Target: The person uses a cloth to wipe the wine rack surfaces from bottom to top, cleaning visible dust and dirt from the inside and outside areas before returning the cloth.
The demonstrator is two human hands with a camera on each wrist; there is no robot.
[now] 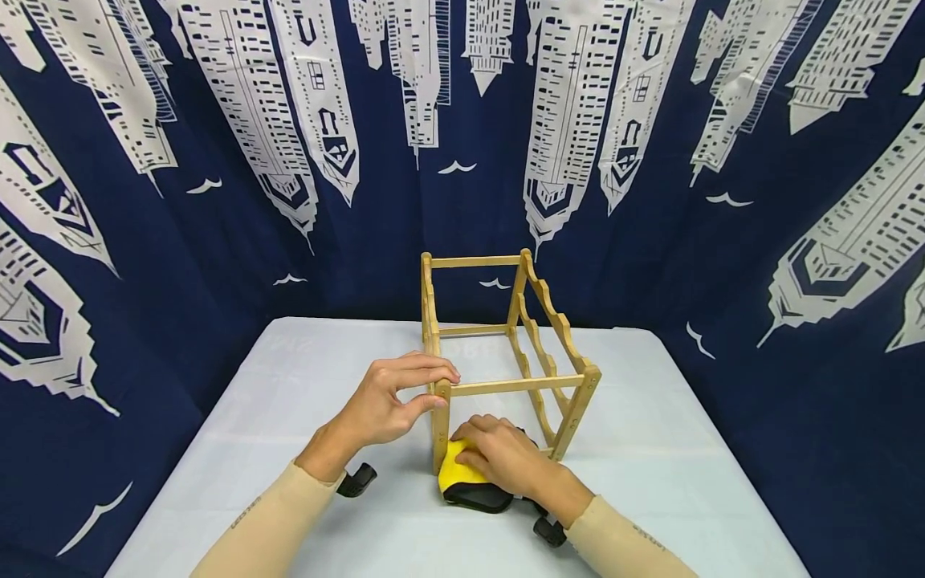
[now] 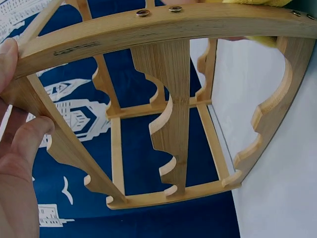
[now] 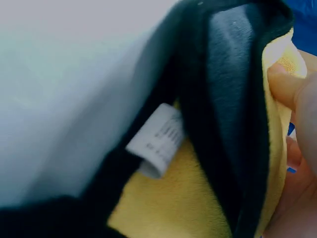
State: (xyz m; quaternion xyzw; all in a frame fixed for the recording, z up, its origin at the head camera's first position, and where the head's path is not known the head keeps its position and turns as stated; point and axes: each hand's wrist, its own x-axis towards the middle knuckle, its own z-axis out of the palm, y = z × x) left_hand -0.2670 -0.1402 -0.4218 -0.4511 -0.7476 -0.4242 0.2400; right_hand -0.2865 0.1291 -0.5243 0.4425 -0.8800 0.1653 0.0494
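A light wooden rack (image 1: 516, 387) with scalloped side rails stands on the white table. At its near left top corner, my left hand (image 1: 390, 401) grips the frame, fingers over the top and thumb against the post. The left wrist view shows the wavy rails (image 2: 173, 99) and screw heads along a post. Low at the rack's near side, my right hand (image 1: 506, 457) holds a yellow cloth (image 1: 458, 470) with a dark grey side and black edging, bunched beside the post's foot. A white label (image 3: 158, 139) sticks out from the cloth's edge in the right wrist view.
The white-covered table (image 1: 289, 385) extends around the rack. Behind and on both sides hangs a navy curtain (image 1: 376, 249) printed with white buildings and birds. Black wrist-worn devices (image 1: 357, 480) sit under both forearms, close over the table.
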